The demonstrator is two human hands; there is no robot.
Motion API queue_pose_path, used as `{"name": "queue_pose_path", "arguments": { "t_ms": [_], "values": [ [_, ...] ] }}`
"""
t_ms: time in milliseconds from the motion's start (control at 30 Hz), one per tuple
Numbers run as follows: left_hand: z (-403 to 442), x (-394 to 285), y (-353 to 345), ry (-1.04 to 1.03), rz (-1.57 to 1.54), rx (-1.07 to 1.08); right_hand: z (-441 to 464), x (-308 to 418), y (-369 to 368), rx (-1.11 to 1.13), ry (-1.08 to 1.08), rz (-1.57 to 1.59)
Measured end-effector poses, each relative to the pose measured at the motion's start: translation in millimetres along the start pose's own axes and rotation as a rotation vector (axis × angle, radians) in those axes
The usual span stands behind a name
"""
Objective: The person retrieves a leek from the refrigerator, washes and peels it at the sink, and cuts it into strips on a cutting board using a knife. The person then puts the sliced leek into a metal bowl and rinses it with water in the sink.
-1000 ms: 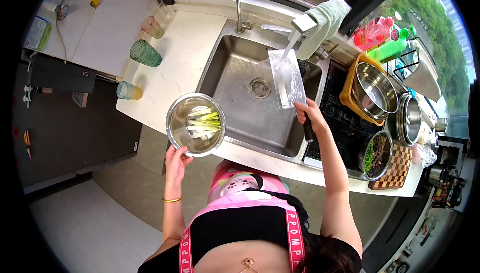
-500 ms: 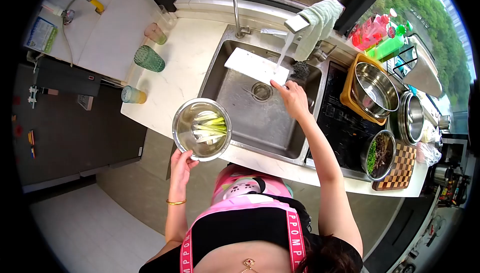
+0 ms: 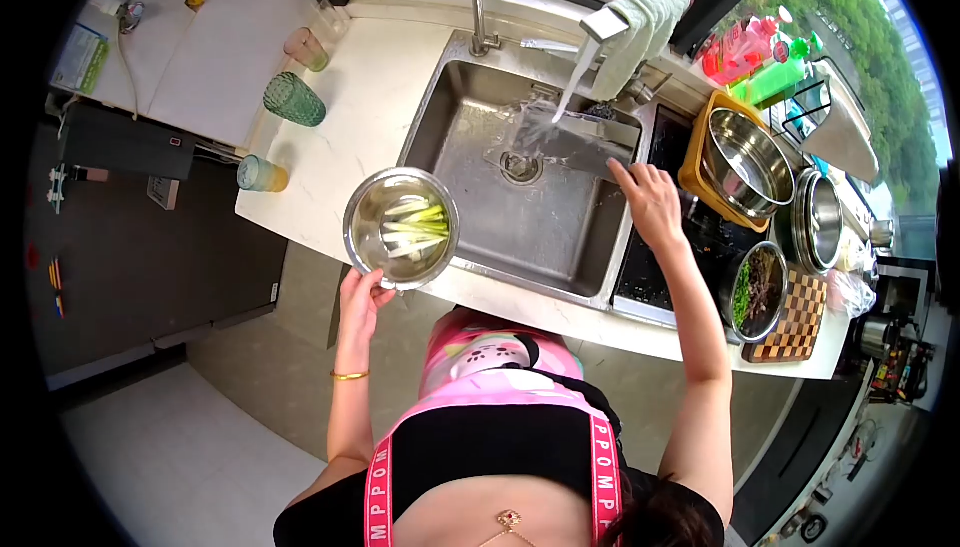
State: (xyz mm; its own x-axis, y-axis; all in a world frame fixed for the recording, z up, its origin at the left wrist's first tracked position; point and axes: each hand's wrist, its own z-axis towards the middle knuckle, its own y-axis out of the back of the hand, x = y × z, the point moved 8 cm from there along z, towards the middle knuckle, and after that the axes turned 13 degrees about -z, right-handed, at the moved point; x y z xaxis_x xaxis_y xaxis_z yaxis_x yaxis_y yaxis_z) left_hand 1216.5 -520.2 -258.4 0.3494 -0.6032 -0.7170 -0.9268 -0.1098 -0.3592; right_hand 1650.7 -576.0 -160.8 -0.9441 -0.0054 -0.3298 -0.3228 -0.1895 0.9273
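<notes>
My left hand (image 3: 364,299) grips the near rim of a steel bowl (image 3: 355,209), holding it beside the sink, partly over the counter's front edge. Several cut scallion pieces (image 3: 415,227), white and pale green, lie inside. My right hand (image 3: 652,202) is closed on a cleaver (image 3: 580,147), whose broad, flat rectangular blade reaches over the sink; its handle is mostly hidden by the fingers. Water (image 3: 575,82) runs from the wide tap (image 3: 604,24) onto the blade and splashes leftward into the steel sink (image 3: 545,247).
Several glasses, including a green textured one (image 3: 294,99), stand on the left counter. Right of the sink are a yellow basket (image 3: 697,162) with a steel basin (image 3: 748,162), a bowl of chopped greens (image 3: 752,292), a checkered board (image 3: 798,322) and soap bottles (image 3: 775,77).
My right hand has moved right with the cleaver; its blade has turned from bright white to dark and sheds water. The left hand still holds the bowl in nearly the same place.
</notes>
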Motion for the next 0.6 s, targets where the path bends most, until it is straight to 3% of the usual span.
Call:
{"name": "queue_pose_path", "arguments": {
  "t_ms": [300,467,600],
  "values": [
    [46,-6,-37,0.031,0.052,0.111,-31,-7,47,0.085,-0.085,-0.245],
    [79,5,-58,0.075,0.084,0.189,-68,-27,73,0.082,-0.234,-0.209],
    [120,33,-91,0.092,0.067,0.219,-122,-59,117,-0.066,-0.403,-0.097]
  ]
}}
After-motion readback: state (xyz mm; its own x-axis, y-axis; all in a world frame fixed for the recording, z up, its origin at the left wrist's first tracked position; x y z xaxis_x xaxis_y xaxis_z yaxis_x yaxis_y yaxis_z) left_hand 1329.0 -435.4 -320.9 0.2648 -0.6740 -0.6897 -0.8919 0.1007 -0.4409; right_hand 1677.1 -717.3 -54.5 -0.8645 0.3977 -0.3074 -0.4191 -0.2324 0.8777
